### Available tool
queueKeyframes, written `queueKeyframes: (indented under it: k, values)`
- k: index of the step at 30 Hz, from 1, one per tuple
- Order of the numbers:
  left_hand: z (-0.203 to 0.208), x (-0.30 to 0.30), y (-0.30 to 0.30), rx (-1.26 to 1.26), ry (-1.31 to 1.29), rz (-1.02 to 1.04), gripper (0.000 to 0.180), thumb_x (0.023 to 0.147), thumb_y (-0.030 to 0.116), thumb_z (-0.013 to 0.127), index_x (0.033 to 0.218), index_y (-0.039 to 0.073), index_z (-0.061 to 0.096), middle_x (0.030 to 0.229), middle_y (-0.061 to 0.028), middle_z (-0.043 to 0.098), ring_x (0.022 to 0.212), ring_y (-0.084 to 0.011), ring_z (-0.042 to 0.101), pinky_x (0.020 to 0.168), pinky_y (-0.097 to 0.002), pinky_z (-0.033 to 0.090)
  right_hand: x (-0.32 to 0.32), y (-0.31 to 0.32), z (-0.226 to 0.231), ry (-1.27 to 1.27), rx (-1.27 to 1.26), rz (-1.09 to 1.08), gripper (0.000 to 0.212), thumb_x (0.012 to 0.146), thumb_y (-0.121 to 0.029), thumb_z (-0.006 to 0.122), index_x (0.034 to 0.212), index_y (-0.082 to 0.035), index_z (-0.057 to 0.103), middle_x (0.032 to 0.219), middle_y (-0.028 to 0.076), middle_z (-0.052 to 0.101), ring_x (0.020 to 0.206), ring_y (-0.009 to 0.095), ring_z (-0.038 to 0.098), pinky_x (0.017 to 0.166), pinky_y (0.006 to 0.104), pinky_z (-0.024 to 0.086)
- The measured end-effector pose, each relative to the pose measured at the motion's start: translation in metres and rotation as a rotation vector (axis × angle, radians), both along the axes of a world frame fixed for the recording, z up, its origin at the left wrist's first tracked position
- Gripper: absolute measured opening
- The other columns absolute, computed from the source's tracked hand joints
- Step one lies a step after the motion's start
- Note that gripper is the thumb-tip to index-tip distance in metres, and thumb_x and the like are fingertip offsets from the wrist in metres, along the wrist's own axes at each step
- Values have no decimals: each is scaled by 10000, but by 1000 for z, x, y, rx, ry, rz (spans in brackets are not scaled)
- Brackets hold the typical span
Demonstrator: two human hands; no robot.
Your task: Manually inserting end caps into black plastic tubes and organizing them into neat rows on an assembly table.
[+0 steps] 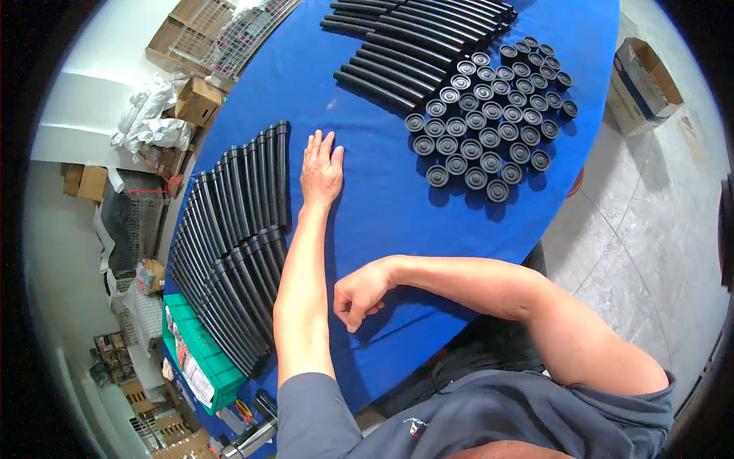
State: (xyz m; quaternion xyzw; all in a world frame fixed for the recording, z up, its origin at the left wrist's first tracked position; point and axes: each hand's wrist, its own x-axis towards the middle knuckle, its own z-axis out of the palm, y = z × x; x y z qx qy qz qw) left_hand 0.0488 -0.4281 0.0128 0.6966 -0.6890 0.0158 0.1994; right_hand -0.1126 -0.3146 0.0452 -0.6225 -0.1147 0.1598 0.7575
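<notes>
My left hand (321,174) lies flat on the blue tabletop (367,210), fingers stretched out and nothing in it. Just left of it are two overlapping rows of slim black tubes (237,195) with collared ends, fanned side by side. My right hand (362,294) is curled into a loose fist, knuckles to the left, close to my left forearm. No object shows in its fingers, though the palm side is turned away. Farther off, to the right, stands a cluster of round black caps or bases (489,138) with ringed tops.
More black tubes (394,73) lie at the far side of the table, touching the round pieces. A green crate (229,382) stands at the left edge, beside the near tube ends. An open cardboard box (642,88) is on the floor at right. Wire cages (225,38) and cartons line the left.
</notes>
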Motion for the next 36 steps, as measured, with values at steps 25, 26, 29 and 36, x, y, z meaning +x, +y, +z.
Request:
queueKeyframes:
  k: [25, 26, 29, 36]
  values:
    - [2, -3, 1, -19, 33, 45, 467, 969, 379, 487, 1331, 90, 553, 1462, -169, 433, 1383, -331, 362, 1151, -427, 271, -73, -55, 66, -259, -729, -473, 222, 822, -241, 646, 851, -21, 663, 803, 161, 663, 782, 338, 655, 705, 439, 510]
    - [2, -6, -1, -10, 31, 43, 471, 970, 381, 484, 1335, 91, 549, 1467, -170, 426, 1387, -330, 355, 1154, -426, 266, -78, -67, 72, -223, -780, -470, 219, 846, -236, 644, 871, -19, 647, 823, 151, 647, 800, 335, 642, 711, 439, 501]
    - [0, -3, 2, -29, 17, 41, 468, 973, 379, 484, 1329, 85, 553, 1460, -175, 433, 1381, -335, 364, 1148, -423, 277, -73, -106, 79, -238, -1036, -582, 196, 842, -220, 632, 861, -25, 638, 829, 166, 642, 796, 362, 635, 716, 460, 507]
    - [4, -9, 3, -39, -2, 45, 461, 974, 364, 485, 1325, 73, 550, 1455, -183, 438, 1376, -344, 370, 1147, -433, 275, -19, -265, 73, -205, -1546, -925, 261, 880, -206, 564, 1063, -40, 646, 1017, 186, 639, 987, 357, 623, 877, 450, 497]
